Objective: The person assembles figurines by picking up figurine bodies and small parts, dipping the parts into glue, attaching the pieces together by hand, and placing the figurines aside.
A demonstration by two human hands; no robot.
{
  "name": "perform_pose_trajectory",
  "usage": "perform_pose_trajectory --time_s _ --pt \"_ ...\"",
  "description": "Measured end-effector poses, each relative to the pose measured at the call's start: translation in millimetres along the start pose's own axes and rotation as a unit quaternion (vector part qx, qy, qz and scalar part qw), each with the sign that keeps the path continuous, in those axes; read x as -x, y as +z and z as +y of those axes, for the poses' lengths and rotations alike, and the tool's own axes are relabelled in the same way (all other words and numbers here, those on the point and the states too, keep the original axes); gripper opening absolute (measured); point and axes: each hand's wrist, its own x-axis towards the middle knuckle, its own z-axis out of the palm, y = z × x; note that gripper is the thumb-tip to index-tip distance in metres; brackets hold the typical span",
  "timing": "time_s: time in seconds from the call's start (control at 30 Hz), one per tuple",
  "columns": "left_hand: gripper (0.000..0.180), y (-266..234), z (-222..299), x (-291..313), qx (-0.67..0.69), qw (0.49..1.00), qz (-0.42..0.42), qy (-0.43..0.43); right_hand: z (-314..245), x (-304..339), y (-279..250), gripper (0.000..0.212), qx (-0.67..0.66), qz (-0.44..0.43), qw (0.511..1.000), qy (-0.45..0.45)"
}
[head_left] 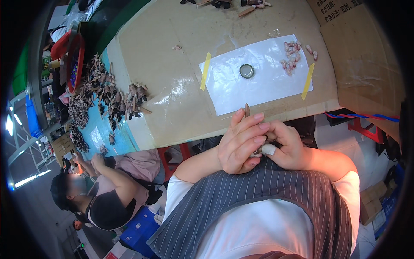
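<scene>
My left hand [240,146] and my right hand [288,146] meet in front of my striped apron, at the table's near edge. Both are closed around a small object that the fingers mostly hide. A pointed brown stick [247,109] pokes up past my left fingertips, and a pale bit shows low between the hands. White tape [268,149] wraps my right thumb. Beyond the hands, a metal bottle cap [246,71] lies on a white sheet [233,93] held down by yellow tape [205,72]. Small pinkish-white pieces [290,58] are scattered at the sheet's right end.
Many small dark figures on sticks [114,93] crowd the table's left part; several more [222,4] lie at its far edge. A cardboard box [366,56] stands right. A red basin [76,62] sits far left. Another person [105,192] works at the left.
</scene>
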Motion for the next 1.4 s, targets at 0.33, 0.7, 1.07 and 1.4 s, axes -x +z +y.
perform_pose_trajectory --time_s 0.33,0.7,1.07,1.4 --pt "0.033 -1 0 1 -0.001 1.0 0.004 0.007 -2 -1 1 0.032 0.013 0.001 1.0 -0.002" --pt "0.033 0 3 3 -0.013 1.0 0.005 0.02 -3 3 1 0.034 0.033 0.001 0.999 -0.007" --pt "0.034 -1 5 5 -0.011 1.0 0.003 0.017 -3 3 3 0.034 0.039 0.0 0.999 -0.016" --pt "0.037 -3 -3 1 0.032 0.999 -0.001 -0.024 8 1 8 0.031 0.019 0.028 0.999 -0.022"
